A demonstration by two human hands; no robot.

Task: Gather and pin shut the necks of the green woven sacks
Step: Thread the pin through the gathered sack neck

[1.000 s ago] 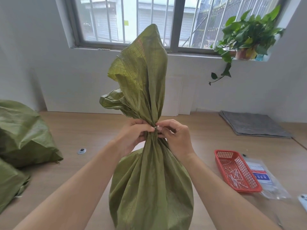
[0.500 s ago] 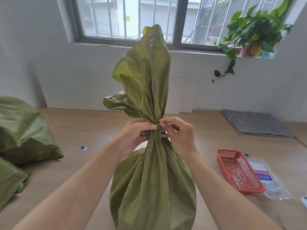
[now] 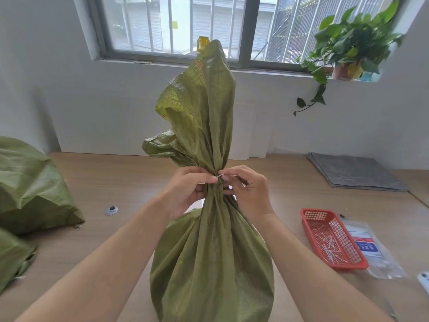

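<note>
A filled green woven sack [image 3: 212, 263] stands upright on the wooden table [image 3: 116, 182] in front of me, its loose top rising above a tightly gathered neck [image 3: 216, 182]. My left hand [image 3: 185, 189] grips the neck from the left, thumb and fingers curled round the bunched fabric. My right hand [image 3: 249, 189] is on the neck's right side and pinches a thin white pin [image 3: 220, 175] that lies across the neck. How far the pin goes into the fabric is hidden.
Two more green sacks [image 3: 30, 182] lie at the left edge. A red basket [image 3: 333, 240] of white pins sits to the right, beside a clear plastic packet [image 3: 373, 249]. A grey folded cloth [image 3: 355, 170] lies at the back right, a small round disc [image 3: 112, 210] at left.
The view has tilted slightly. Both hands stay at the neck; my right hand's fingers have shifted on the pin, whose white tip now shows across the neck.
</note>
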